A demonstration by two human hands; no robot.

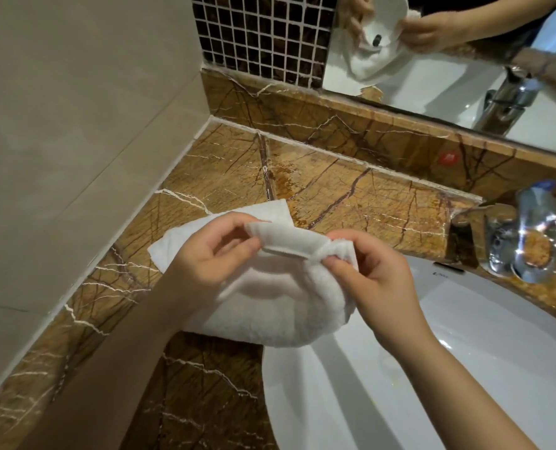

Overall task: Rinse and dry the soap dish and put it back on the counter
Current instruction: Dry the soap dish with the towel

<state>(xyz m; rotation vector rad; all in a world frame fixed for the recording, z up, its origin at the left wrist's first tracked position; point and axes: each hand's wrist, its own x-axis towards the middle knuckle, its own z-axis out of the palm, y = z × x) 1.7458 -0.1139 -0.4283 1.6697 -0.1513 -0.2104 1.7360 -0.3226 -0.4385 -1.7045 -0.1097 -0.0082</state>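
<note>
A white towel is bunched between my two hands above the left edge of the sink. My left hand pinches its upper left fold. My right hand pinches the gathered right end. The towel bulges as if wrapped around something, and the soap dish itself is hidden from direct view. In the mirror, the reflected white soap dish sits in the towel between the reflected hands. The brown marble counter lies behind and to the left.
A white basin fills the lower right. A chrome faucet stands at the right on the counter. A mirror and dark mosaic tiles rise behind a marble ledge. Beige wall tiles close off the left.
</note>
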